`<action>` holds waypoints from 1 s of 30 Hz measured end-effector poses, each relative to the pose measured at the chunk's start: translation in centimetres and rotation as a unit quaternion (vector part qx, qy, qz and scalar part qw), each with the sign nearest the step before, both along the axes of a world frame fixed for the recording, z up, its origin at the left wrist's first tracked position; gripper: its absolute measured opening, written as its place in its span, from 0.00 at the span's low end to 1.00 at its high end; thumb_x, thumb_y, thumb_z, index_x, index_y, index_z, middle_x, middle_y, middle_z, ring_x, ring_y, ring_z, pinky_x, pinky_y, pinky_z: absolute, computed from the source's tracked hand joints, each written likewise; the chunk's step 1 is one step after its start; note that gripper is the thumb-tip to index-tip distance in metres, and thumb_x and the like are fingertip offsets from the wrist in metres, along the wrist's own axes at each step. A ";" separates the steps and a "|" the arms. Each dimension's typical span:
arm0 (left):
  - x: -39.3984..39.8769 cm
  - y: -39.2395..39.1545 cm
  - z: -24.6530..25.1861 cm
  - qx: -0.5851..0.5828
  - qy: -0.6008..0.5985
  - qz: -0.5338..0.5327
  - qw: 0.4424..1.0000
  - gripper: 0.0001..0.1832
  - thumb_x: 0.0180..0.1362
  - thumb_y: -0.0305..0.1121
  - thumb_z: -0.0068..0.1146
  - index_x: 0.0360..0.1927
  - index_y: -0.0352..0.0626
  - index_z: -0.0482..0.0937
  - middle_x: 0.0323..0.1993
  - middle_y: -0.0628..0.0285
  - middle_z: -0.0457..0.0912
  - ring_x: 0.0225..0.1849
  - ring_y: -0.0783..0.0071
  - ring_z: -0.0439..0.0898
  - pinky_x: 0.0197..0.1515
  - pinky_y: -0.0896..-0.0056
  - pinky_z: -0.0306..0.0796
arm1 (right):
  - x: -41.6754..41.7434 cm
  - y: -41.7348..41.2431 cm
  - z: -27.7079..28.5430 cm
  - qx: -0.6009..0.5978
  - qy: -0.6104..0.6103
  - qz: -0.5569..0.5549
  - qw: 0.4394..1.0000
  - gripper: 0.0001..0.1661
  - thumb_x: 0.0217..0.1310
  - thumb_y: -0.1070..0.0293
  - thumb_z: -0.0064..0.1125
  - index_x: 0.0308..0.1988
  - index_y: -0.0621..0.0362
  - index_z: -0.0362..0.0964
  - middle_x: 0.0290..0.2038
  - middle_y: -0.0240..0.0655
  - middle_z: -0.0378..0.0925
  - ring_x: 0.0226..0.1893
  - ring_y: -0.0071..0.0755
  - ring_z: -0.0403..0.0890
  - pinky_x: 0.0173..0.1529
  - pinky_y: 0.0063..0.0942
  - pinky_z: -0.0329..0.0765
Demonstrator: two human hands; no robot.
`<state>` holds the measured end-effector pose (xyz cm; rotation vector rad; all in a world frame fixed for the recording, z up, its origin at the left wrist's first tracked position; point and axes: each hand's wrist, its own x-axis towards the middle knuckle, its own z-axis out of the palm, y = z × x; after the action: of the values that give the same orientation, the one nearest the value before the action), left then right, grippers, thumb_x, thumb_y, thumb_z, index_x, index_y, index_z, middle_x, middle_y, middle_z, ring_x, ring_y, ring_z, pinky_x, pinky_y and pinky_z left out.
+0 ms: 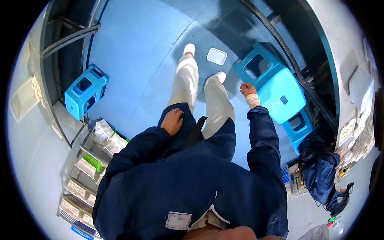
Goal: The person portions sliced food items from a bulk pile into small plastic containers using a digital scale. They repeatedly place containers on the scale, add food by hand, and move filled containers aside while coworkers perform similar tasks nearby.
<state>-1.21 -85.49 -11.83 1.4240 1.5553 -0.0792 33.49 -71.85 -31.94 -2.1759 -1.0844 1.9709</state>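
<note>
My left hand (172, 121) rests against my left thigh on the dark blue coat (180, 168). It holds nothing that I can see, and the thumb stands apart from the fingers. My right hand (248, 89) hangs out to the right with loosely curled fingers and nothing visible in it. Beside that hand is a bright blue plastic stool (282, 93), its seat partly behind my right forearm. A shallow white plastic tray (216, 56) lies on the blue floor (135, 60), ahead of my white right shoe (221, 76).
Another blue stool (85, 93) stands under the left worktable (49, 102). A rack (78, 180) of filled trays is at lower left. On the right, a person (321, 177) in dark blue works at a table (330, 30) holding trays. Metal table legs (270, 27) edge the floor.
</note>
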 end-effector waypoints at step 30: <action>-5.2 16.1 -10.1 -0.061 0.108 -0.264 0.957 0.23 0.42 0.33 0.54 0.46 0.43 0.71 0.58 0.54 0.57 0.63 0.50 0.47 0.60 0.40 0.37 | -4.7 -15.8 -29.3 -0.293 0.101 0.019 0.951 0.10 0.47 0.73 0.50 0.33 0.58 0.75 0.23 0.36 0.76 0.22 0.31 0.76 0.29 0.24 0.73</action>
<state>-6.38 -69.36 -21.95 1.7386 1.2715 -0.6580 28.76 -87.61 -61.20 -2.1034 -0.5583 2.7321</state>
